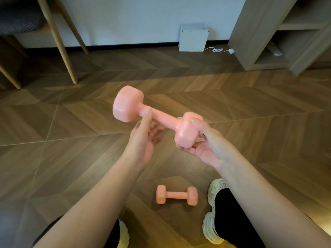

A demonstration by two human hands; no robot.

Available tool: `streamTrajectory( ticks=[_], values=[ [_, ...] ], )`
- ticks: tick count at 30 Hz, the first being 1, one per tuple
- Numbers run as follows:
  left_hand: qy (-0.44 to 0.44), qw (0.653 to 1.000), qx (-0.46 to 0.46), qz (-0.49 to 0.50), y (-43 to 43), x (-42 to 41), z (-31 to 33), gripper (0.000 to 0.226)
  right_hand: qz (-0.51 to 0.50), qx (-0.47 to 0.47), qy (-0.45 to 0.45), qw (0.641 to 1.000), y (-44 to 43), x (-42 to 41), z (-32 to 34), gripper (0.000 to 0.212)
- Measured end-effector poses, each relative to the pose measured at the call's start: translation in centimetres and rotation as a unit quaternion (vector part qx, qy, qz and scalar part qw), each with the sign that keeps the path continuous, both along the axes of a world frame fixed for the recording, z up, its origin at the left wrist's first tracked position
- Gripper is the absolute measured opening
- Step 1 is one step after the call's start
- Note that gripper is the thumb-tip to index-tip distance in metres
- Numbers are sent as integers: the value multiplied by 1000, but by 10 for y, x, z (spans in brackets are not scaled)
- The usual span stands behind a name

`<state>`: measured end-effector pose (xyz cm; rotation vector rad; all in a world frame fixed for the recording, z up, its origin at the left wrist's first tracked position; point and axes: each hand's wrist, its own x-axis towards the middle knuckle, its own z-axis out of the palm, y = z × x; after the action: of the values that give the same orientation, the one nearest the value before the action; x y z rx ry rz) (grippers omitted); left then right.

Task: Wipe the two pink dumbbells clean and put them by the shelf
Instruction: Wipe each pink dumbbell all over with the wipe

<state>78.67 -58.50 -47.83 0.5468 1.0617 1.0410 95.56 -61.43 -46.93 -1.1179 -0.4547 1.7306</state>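
Pink vinyl covers the raised dumbbell, which hangs in the air above the wood-pattern floor, tilted so its far head points up to the left and its near head sits lower to the right. The right hand grips that near head, thumb laid across the top and fingers curled underneath. A scrap of whitish wipe shows between the palm and the head. The left hand is mostly loose: its straight thumb touches the handle just beside the far head, while its fingers curl slackly beneath the bar and do not visibly close round it.

The second dumbbell lies flat on the floor, close to the person and between the two pale shoes, with the right shoe just beside it and the left shoe further off.

Well apart from both dumbbells, the light wooden shelf stands at the floor's far right corner against the wall. Just left of it a white box stands against the skirting, with a white cable trailing from it. Slanted wooden legs rise at the far left.
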Motion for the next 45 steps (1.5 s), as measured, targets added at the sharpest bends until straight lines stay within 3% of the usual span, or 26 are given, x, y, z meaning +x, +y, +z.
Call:
streamTrajectory(
  ticks=[2,5,9,11,15,19,22,26,30,33,36,38,43,45],
  values=[
    [-100,994,-2,36,1,5,12,59,27,-1,11,1000,-6,-6,1,67],
    [-184,974,-18,128,2,11,20,24,63,-10,-23,998,-9,-14,-2,69],
    [-269,938,-54,212,9,5,22,33,157,73,-209,962,-7,-20,5,57],
    [-257,942,-61,208,13,2,22,38,152,147,-287,934,-11,-23,10,47],
    [-236,946,-56,213,14,-5,21,36,65,286,-356,887,-22,-28,0,45],
    [-226,947,-54,224,14,-14,16,35,146,267,-358,883,-19,-33,0,42],
    [-220,948,-54,224,16,-17,15,36,166,295,-409,847,-20,-31,-3,58],
    [-235,945,-53,222,19,-16,16,37,95,311,-403,856,-19,-30,-6,60],
    [-210,955,-34,208,21,-13,19,36,156,299,-399,853,-15,-24,-2,63],
    [-193,959,-25,206,21,-11,19,36,116,341,-437,824,-16,-24,-5,61],
    [-189,960,-24,207,21,-12,19,36,156,302,-431,836,-14,-23,-5,53],
    [-184,961,-26,205,20,-13,19,35,166,294,-438,833,-14,-23,-5,62],
    [-201,955,-44,212,22,-14,20,36,148,351,-428,820,-20,-26,-8,60],
    [-214,951,-54,216,23,-14,20,36,146,370,-380,835,-21,-27,-7,50]
  ],
)
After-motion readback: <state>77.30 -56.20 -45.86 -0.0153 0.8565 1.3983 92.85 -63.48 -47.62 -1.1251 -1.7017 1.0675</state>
